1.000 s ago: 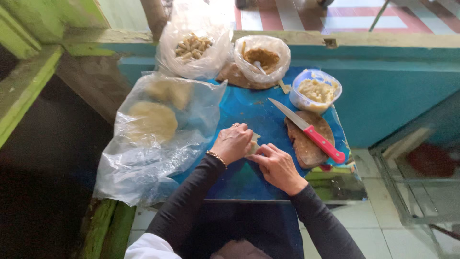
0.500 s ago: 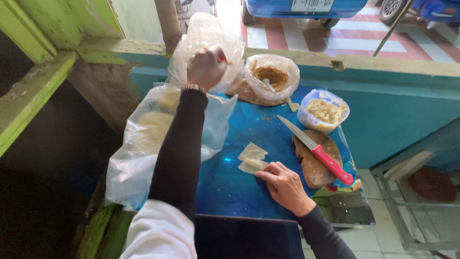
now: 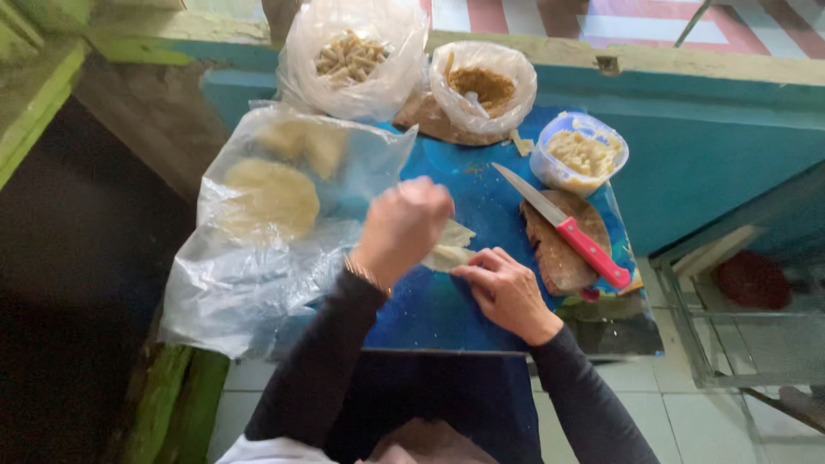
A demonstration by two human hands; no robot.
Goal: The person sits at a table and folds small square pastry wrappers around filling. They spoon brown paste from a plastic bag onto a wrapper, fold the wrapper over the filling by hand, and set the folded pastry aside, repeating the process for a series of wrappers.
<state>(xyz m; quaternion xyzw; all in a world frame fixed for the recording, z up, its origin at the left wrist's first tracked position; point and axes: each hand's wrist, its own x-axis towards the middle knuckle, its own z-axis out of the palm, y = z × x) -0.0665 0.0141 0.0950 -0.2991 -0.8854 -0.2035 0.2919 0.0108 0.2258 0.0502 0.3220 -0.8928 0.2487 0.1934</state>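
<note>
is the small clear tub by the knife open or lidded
Open. The small clear tub shows no lid, and its pale filling is plainly exposed from above, just beyond the red-handled knife.

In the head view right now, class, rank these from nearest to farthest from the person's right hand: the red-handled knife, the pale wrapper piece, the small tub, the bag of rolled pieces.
1. Pale wrapper piece: touching the fingertips of the right hand, on its left.
2. Red-handled knife: to the right, on the wooden board.
3. Small tub: beyond the knife, far right.
4. Bag of rolled pieces: back of the table, farthest.
</note>
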